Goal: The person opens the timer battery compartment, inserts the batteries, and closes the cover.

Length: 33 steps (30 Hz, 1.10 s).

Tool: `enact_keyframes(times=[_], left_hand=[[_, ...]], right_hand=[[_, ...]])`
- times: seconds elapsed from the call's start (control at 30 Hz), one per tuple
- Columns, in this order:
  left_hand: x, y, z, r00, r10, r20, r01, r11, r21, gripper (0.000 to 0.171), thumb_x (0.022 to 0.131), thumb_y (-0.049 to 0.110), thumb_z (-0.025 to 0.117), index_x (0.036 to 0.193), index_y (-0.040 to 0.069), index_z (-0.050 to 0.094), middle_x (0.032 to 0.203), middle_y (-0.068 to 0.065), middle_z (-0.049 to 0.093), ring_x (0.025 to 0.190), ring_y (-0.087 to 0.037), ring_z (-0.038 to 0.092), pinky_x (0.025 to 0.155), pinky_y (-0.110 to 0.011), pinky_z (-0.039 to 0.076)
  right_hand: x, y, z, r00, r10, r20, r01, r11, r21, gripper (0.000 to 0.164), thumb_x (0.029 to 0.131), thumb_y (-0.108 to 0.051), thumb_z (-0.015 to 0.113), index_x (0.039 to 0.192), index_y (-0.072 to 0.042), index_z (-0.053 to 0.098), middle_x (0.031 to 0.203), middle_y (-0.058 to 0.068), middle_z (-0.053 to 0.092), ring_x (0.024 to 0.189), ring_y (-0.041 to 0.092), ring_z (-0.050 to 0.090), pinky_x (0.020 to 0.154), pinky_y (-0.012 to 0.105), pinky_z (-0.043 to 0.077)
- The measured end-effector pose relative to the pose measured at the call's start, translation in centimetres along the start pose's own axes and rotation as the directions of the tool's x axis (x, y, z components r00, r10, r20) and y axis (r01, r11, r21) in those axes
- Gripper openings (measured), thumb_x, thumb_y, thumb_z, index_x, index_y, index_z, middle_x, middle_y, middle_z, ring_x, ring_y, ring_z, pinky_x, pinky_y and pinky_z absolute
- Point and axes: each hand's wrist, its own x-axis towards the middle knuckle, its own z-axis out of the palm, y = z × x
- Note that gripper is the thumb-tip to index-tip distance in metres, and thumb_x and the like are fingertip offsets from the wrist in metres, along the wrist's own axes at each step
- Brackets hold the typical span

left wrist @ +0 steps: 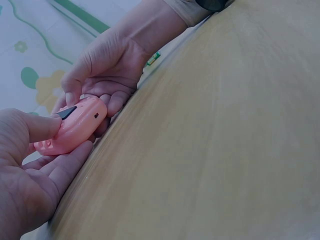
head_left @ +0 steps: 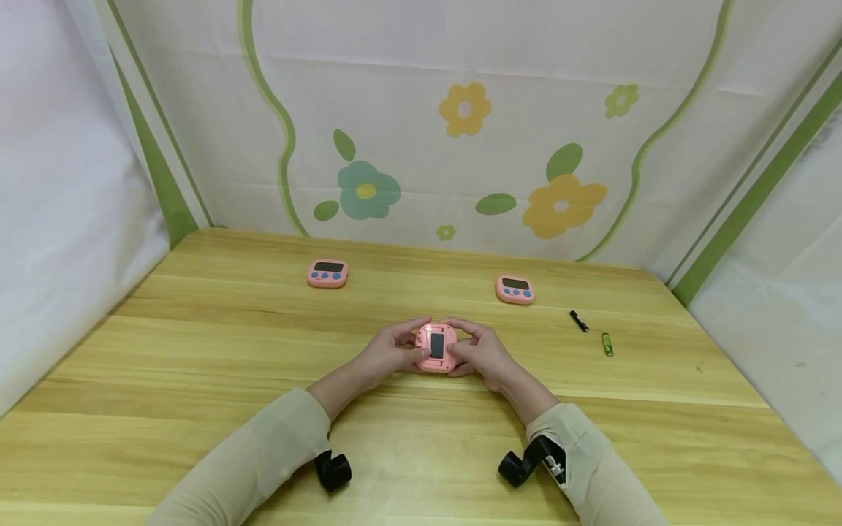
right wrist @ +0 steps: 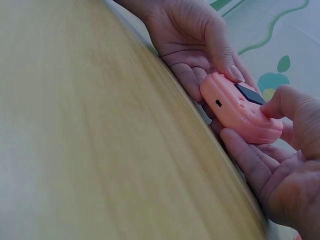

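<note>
Both hands hold one pink digital timer (head_left: pixel 426 364) between them, just above the table's middle. Its back faces up in the head view and carries a dark rectangular patch (head_left: pixel 437 345). My left hand (head_left: pixel 384 352) grips one side, thumb on the back and fingers underneath. On the other side, my right hand (head_left: pixel 485 356) pinches it the same way, its thumb near the patch's edge. A small dark slot (right wrist: pixel 218 103) shows in the timer's side wall in the right wrist view. The timer's front is hidden.
Two more pink timers with blue buttons lie face up farther back, a left one (head_left: pixel 327 274) and a right one (head_left: pixel 515 290). To the right lie a black battery (head_left: pixel 579 321) and a green battery (head_left: pixel 607 345). A printed cloth (head_left: pixel 408 88) hangs behind the wooden table (head_left: pixel 197 351).
</note>
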Motion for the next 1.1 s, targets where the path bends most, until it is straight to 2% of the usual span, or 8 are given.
enact_keyframes(times=[0.23, 0.4, 0.53, 0.7, 0.77, 0.9, 1.1], left_hand=[[-0.1, 0.1, 0.0, 1.0, -0.004, -0.001, 0.004, 1.0, 0.007, 0.055, 0.082, -0.006, 0.05, 0.133, 0.004, 0.032, 0.095, -0.017, 0.05, 0.075, -0.018, 0.054, 0.071, -0.039, 0.049], [0.4, -0.6, -0.2, 1.0, -0.013, -0.008, 0.013, 0.999, -0.041, 0.055, 0.082, -0.006, 0.052, 0.133, 0.005, 0.033, 0.096, -0.018, 0.05, 0.076, -0.019, 0.055, 0.07, -0.038, 0.049], [1.2, -1.7, -0.4, 0.999, -0.024, -0.038, 0.021, 0.997, -0.069, 0.055, 0.081, -0.005, 0.054, 0.132, 0.007, 0.035, 0.096, -0.018, 0.05, 0.075, -0.019, 0.056, 0.068, -0.035, 0.05], [1.5, -1.9, -0.4, 0.995, -0.059, -0.083, 0.052, 0.995, -0.086, 0.055, 0.081, -0.005, 0.054, 0.132, 0.009, 0.037, 0.097, -0.018, 0.051, 0.075, -0.019, 0.056, 0.068, -0.035, 0.05], [1.5, -1.8, -0.4, 0.992, -0.075, -0.097, 0.066, 0.993, -0.096, 0.055, 0.081, -0.006, 0.053, 0.131, 0.01, 0.038, 0.098, -0.018, 0.051, 0.075, -0.019, 0.056, 0.067, -0.035, 0.05], [1.6, -1.9, -0.4, 0.991, -0.086, -0.105, 0.075, 0.991, -0.108, 0.055, 0.081, -0.006, 0.053, 0.131, 0.01, 0.038, 0.099, -0.018, 0.051, 0.075, -0.019, 0.057, 0.067, -0.035, 0.05], [1.7, -2.0, -0.5, 0.989, -0.1, -0.113, 0.087, 0.989, -0.119, 0.055, 0.08, -0.006, 0.054, 0.131, 0.01, 0.038, 0.1, -0.019, 0.05, 0.077, -0.02, 0.057, 0.068, -0.035, 0.05]], right_hand=[[0.0, 0.0, 0.1, 1.0, 0.001, -0.018, -0.001, 1.0, -0.002, 0.046, 0.078, 0.006, 0.049, 0.123, -0.004, 0.046, 0.072, 0.014, 0.06, 0.059, 0.021, 0.059, 0.055, 0.04, 0.051], [0.2, 0.2, 0.1, 1.0, -0.007, -0.027, 0.007, 1.0, -0.002, 0.047, 0.076, 0.007, 0.047, 0.122, -0.004, 0.046, 0.068, 0.013, 0.059, 0.06, 0.021, 0.059, 0.055, 0.041, 0.051], [0.2, 0.2, -0.1, 1.0, 0.001, -0.013, -0.001, 1.0, 0.019, 0.046, 0.08, 0.007, 0.046, 0.124, -0.006, 0.045, 0.074, 0.015, 0.061, 0.065, 0.023, 0.06, 0.058, 0.041, 0.051], [0.1, 0.2, -0.5, 1.0, -0.011, 0.017, 0.01, 0.998, 0.062, 0.044, 0.084, 0.0, 0.05, 0.127, -0.006, 0.042, 0.092, 0.02, 0.06, 0.075, 0.025, 0.06, 0.065, 0.041, 0.05], [0.0, 0.2, -0.6, 1.0, -0.024, -0.001, 0.024, 0.998, 0.056, 0.044, 0.084, -0.003, 0.053, 0.126, -0.004, 0.043, 0.096, 0.02, 0.059, 0.076, 0.024, 0.06, 0.066, 0.04, 0.05], [0.0, -0.1, -0.6, 0.997, -0.048, -0.065, 0.048, 0.999, 0.008, 0.042, 0.081, -0.003, 0.057, 0.122, 0.0, 0.047, 0.092, 0.019, 0.059, 0.073, 0.021, 0.06, 0.066, 0.036, 0.051], [0.0, -0.5, -0.4, 0.98, -0.087, -0.179, 0.074, 0.994, -0.081, 0.032, 0.079, -0.002, 0.06, 0.111, 0.0, 0.057, 0.091, 0.013, 0.054, 0.077, 0.016, 0.052, 0.063, 0.028, 0.05]])
